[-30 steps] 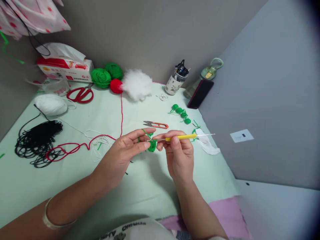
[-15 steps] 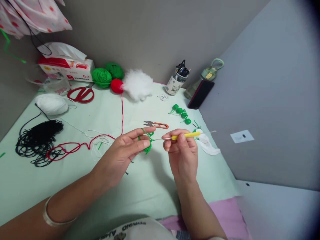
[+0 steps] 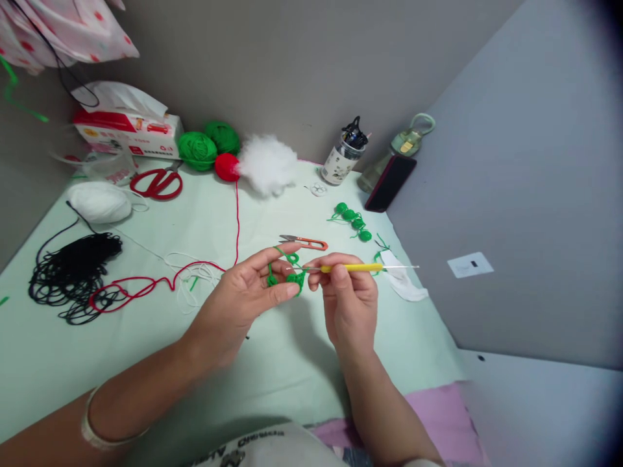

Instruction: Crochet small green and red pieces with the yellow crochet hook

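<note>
Between thumb and fingers, my left hand (image 3: 248,292) pinches a small green crochet piece (image 3: 296,280), with green yarn (image 3: 281,251) running over the raised index finger. My right hand (image 3: 348,295) grips a crochet hook (image 3: 360,267) by its yellow handle; a metal shaft sticks out at each end. The hook's left shaft reaches into the green piece and lies close to my left fingers. Just beyond the hands, orange thread snips (image 3: 311,244) rest on the table.
Several small green balls (image 3: 357,224) lie to the right, near a phone (image 3: 392,183) leaning on a bottle. Black yarn (image 3: 73,272), white yarn (image 3: 100,202) and red scissors (image 3: 157,184) are at the left. White stuffing (image 3: 267,164) and green yarn balls (image 3: 197,150) line the back wall.
The hook has moved left, its tip going from the edge of the green piece to between my left fingers. My right hand shifted left with it, and the green piece turned slightly.
</note>
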`<state>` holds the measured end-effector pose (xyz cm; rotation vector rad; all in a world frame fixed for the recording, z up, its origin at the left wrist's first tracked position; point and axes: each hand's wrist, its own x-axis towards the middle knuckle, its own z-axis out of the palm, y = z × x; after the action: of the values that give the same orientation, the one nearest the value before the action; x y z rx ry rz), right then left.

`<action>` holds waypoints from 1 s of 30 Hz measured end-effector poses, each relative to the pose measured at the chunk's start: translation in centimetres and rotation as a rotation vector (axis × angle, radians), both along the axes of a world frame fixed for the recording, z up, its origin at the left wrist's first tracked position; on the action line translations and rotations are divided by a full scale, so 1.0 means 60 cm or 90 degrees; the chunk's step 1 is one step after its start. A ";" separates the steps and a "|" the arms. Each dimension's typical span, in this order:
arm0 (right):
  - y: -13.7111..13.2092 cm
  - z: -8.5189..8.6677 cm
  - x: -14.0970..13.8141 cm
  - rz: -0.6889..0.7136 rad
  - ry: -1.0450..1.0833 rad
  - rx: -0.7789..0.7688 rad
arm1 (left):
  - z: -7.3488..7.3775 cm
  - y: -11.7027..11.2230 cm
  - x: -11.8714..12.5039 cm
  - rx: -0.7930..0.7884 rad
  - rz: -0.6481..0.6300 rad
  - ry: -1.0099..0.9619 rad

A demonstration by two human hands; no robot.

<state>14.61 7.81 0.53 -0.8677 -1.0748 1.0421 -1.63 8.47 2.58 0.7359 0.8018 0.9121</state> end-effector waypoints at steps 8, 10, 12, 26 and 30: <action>-0.004 0.010 0.005 0.009 -0.003 -0.006 | -0.003 0.004 -0.004 0.010 0.007 0.038; -0.007 0.011 0.006 0.011 -0.018 0.014 | -0.003 0.003 -0.004 0.017 0.012 0.047; -0.008 0.010 0.006 0.005 -0.033 0.036 | -0.003 0.002 -0.005 0.028 0.022 0.060; -0.015 0.008 -0.002 -0.054 -0.146 0.159 | -0.012 0.002 -0.010 0.091 0.042 0.132; -0.016 0.009 -0.003 -0.058 -0.173 0.161 | -0.011 0.001 -0.008 0.100 0.052 0.130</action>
<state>14.45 6.86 1.07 -0.8588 -1.3495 0.7056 -2.10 8.56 1.94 0.9511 0.9532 0.9915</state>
